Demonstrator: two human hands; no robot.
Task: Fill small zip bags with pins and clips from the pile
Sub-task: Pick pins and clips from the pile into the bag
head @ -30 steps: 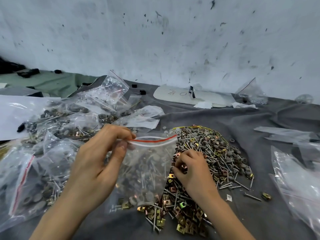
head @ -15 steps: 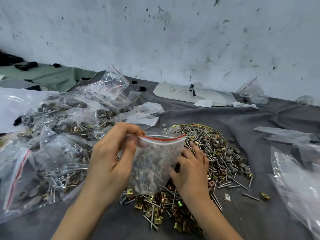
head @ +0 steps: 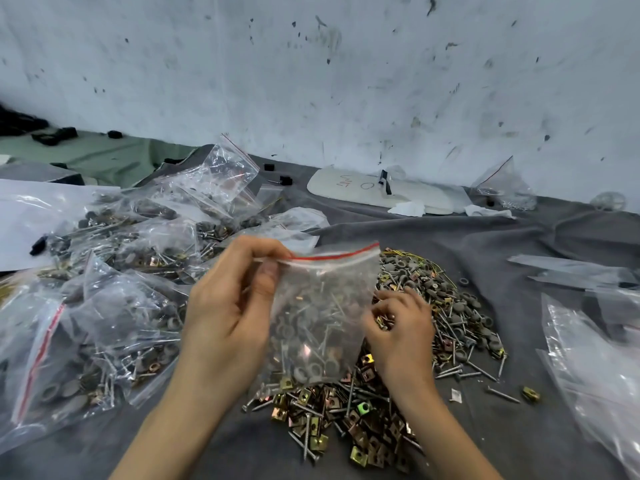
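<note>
Zip bag, centre frame, hangs pinched at its red-striped top by the left grip; right grip curls around clips on the pile.

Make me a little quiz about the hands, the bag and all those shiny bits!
1. Fill the gap: the right hand picks clips from the ____.
2. Which hand holds the bag by its top? A. left hand B. right hand C. neither
3. True or false: the strip on the bag is blue.

Key: 1. pile. 2. A. 3. False, the strip is red.
</note>
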